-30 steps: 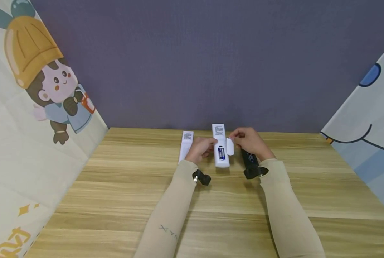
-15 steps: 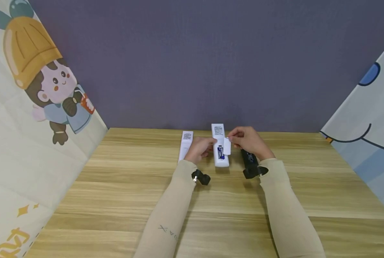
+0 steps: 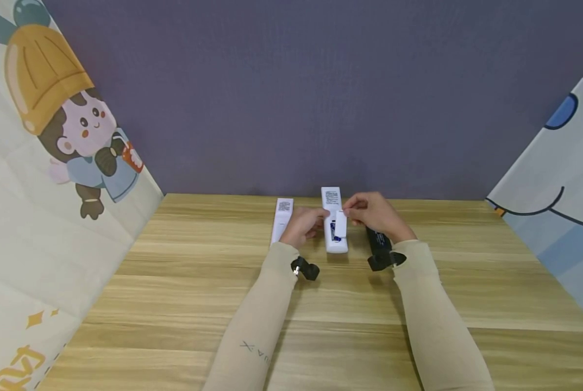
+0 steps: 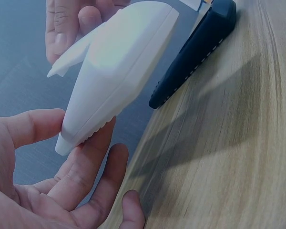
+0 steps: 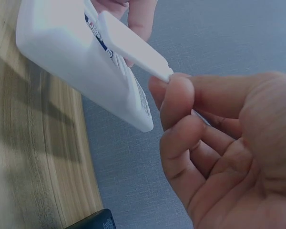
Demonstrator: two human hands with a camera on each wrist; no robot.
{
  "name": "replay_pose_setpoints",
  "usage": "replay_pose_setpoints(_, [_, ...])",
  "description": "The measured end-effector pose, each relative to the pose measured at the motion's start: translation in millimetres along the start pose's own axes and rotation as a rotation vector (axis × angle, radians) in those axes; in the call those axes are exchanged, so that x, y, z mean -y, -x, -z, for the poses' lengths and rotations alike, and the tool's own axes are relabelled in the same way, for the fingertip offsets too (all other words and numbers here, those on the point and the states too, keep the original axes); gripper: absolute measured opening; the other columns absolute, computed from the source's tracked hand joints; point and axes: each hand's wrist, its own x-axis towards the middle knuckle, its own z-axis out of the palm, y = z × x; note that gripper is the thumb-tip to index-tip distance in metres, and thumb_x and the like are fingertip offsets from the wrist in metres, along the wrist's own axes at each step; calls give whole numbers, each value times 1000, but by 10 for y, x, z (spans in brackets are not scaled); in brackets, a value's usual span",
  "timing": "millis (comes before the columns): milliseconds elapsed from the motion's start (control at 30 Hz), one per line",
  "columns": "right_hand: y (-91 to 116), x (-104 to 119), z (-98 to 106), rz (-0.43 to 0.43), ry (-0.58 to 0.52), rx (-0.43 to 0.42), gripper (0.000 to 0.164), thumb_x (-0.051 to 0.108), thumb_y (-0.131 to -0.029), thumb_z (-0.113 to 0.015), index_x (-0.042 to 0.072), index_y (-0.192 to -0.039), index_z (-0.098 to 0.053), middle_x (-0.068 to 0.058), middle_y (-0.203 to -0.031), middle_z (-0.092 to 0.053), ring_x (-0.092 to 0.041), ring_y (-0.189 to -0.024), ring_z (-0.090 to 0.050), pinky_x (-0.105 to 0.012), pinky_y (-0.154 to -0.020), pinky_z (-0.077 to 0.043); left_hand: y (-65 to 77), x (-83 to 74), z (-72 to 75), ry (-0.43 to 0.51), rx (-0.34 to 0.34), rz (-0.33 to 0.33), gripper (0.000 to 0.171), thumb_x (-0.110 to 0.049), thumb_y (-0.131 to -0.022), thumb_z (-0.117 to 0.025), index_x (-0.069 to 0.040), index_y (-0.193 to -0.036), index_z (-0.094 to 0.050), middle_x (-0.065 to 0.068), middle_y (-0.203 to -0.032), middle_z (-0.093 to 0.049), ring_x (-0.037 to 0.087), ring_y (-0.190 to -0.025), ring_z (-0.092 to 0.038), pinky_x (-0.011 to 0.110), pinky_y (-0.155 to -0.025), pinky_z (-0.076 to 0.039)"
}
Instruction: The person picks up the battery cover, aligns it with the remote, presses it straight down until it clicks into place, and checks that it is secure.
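Note:
My left hand grips a white remote control by its side, thumb on the back and fingers beneath, as the left wrist view shows. The remote's back faces up, with blue batteries in its compartment. Between thumb and fingertip my right hand pinches the end of a white battery cover. That cover slants over the compartment and hides part of the batteries. In the right wrist view a gap shows between the cover's pinched end and the remote.
To the left lies a second white remote, partly behind my left hand. A black remote lies under my right wrist. The wooden table ends at a dark blue-grey wall behind.
My right hand has brought the battery cover leftward, from beside the remote to over its battery compartment. My left hand and the remote have barely moved.

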Motion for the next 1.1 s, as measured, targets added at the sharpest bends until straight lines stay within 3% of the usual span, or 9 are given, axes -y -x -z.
replay_pose_setpoints(300, [-6, 5, -24, 12, -19, 24, 12, 11, -99, -67, 2, -107, -71, -14, -93, -72, -24, -76, -68, -26, -63, -54, 3, 3, -1, -7, 5, -6, 16, -22, -84, -78, -11, -96, -77, 3, -86, -78, 13, -73, -66, 31, -74, -50])
replay_pose_setpoints(767, [-16, -1, -45, 45, -22, 50, 13, 10, -98, -66, 1, -107, -71, -7, -86, -70, -19, -71, -64, -27, -62, -52, 1, -8, 6, 2, 18, 0, 14, -20, -85, -77, -11, -95, -77, 1, -83, -76, 13, -74, -66, 31, -75, -49])
replay_pose_setpoints(1100, [-12, 11, -47, 38, 2, 69, 13, 10, -99, -66, 2, -108, -72, -24, -101, -71, -20, -74, -64, -28, -64, -53, -1, -4, 2, 9, 16, 2, 13, -20, -85, -77, -10, -94, -77, 0, -80, -74, 13, -72, -66, 31, -74, -48])
